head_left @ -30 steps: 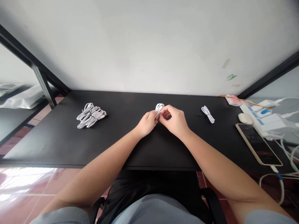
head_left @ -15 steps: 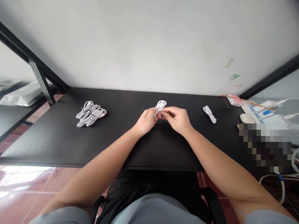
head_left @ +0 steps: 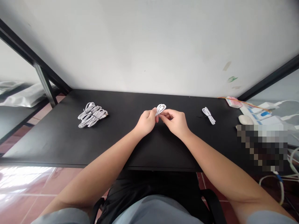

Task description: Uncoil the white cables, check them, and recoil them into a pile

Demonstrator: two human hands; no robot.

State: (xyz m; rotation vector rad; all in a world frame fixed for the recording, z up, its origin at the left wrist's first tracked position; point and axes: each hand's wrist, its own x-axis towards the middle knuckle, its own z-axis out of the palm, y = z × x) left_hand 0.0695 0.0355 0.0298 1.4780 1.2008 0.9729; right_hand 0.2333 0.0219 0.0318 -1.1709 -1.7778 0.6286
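Observation:
Over the middle of the black table [head_left: 58, 140], my left hand [head_left: 146, 122] and my right hand [head_left: 175, 122] meet, both pinched on one small coiled white cable [head_left: 160, 108]. Its loops stick up between my thumbs and fingertips. A pile of several coiled white cables [head_left: 92, 114] lies on the table to the left. One single coiled white cable [head_left: 208, 115] lies to the right of my right hand.
A white wall rises right behind the table. At the right edge lie a white mouse [head_left: 245, 119], white boxes and loose white cords [head_left: 281, 186], part of it pixelated. A black frame post [head_left: 45, 84] stands at the left. Red floor tiles show below.
My hands have stayed together on the coiled cable, with my fingers shifting slightly around it. The view has moved a little.

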